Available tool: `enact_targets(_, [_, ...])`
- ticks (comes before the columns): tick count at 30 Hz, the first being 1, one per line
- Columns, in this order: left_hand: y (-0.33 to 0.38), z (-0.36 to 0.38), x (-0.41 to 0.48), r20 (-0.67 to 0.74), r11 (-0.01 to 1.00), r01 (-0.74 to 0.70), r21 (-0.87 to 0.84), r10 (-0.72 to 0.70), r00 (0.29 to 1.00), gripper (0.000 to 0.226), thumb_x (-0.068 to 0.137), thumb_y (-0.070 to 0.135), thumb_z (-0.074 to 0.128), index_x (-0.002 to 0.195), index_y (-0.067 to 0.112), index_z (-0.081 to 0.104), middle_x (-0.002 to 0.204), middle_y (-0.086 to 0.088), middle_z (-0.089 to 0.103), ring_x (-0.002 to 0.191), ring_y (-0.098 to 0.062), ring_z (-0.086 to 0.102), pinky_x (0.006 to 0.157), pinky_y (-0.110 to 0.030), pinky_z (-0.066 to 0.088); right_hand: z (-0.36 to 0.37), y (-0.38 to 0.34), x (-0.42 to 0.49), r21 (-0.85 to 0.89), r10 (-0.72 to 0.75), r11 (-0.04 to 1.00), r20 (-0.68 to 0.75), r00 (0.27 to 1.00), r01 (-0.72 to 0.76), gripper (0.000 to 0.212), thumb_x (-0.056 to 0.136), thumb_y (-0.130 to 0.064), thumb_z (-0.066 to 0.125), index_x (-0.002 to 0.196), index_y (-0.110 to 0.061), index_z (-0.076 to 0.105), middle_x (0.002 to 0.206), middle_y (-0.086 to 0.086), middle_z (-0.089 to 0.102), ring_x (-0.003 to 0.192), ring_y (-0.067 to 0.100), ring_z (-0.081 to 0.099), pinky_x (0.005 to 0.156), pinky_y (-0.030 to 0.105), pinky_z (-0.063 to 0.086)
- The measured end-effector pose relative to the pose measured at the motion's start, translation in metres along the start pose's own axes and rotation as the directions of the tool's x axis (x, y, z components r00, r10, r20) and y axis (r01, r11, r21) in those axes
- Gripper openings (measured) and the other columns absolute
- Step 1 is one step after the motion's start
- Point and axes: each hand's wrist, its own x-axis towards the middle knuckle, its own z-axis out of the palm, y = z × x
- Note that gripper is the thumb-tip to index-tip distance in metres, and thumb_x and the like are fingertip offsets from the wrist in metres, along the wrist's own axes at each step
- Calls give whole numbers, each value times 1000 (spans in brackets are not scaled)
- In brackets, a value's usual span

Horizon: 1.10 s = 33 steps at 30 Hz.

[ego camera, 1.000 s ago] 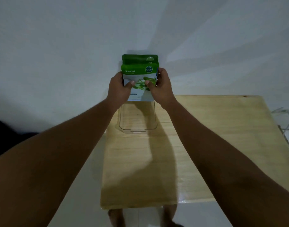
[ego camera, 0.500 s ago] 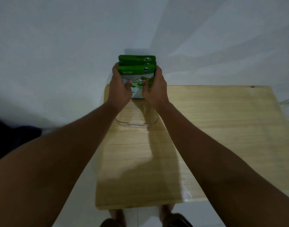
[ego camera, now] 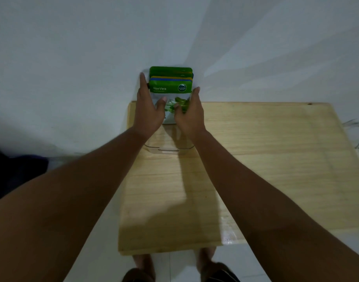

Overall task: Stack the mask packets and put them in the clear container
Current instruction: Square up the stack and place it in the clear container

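A stack of mask packets [ego camera: 170, 86] stands upright at the table's far left corner, the front one green and white, marked "Aloe Vera"; yellow and blue edges show behind it. My left hand [ego camera: 149, 110] grips the stack's left side, fingers along its edge and thumb on the front. My right hand [ego camera: 189, 116] holds the right side the same way. The stack's lower part sits inside the clear container [ego camera: 168, 148], whose near wall and rim show between my wrists. Whether the packets touch the container's floor is hidden.
The light wooden table [ego camera: 255, 159] stands against a white wall [ego camera: 93, 58]. A white cable [ego camera: 357, 129] lies off the right edge. My feet [ego camera: 142, 269] show on the pale floor below the table's near edge. A dark shape [ego camera: 12, 176] sits at far left.
The stack has gone down from above the container into it, toward the wall. Both hands slid lower along its sides, and the back packets now fan out above the front one.
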Motion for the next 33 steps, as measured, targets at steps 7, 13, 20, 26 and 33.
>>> enact_targets(7, [-5,1,-1,48,999,10,-46,-8,999,66,92,19,56,152,7,29,135,-11,60,123,-22,58,104,-34,47,-6,-8,-2,86,-39,996,17,999,37,79,95,-10,52,156,-5,2,146,15,44,110,21,61,86,21,47])
enact_targets(13, [4,9,2,57,978,209,-14,-208,976,71,98,14,51,157,9,11,157,-21,32,145,-30,34,111,-25,29,-1,-21,-7,241,70,968,-11,997,-66,77,95,-22,44,157,-12,0,163,16,17,141,33,39,110,52,41])
enact_targets(20, [9,6,10,-40,982,149,-120,-155,987,62,82,10,66,141,12,48,125,-1,67,117,-14,63,101,-31,51,-4,-25,-9,481,83,877,-154,985,1,60,89,-6,38,149,-8,35,120,12,64,96,19,68,84,40,60])
enact_targets(26, [12,4,6,-42,930,133,-342,-156,987,59,83,-2,64,139,5,50,124,8,65,111,3,63,105,-32,50,-7,-27,-6,496,70,868,-189,979,34,57,85,-7,36,141,-4,46,116,13,67,98,17,68,83,28,58])
enact_targets(33, [9,-4,2,-4,909,127,-396,-140,990,54,81,-9,64,132,5,54,125,-1,66,119,-13,64,105,-38,50,-8,-25,-4,498,68,867,-173,983,28,56,82,-4,36,135,-7,54,119,8,68,106,17,67,93,40,57])
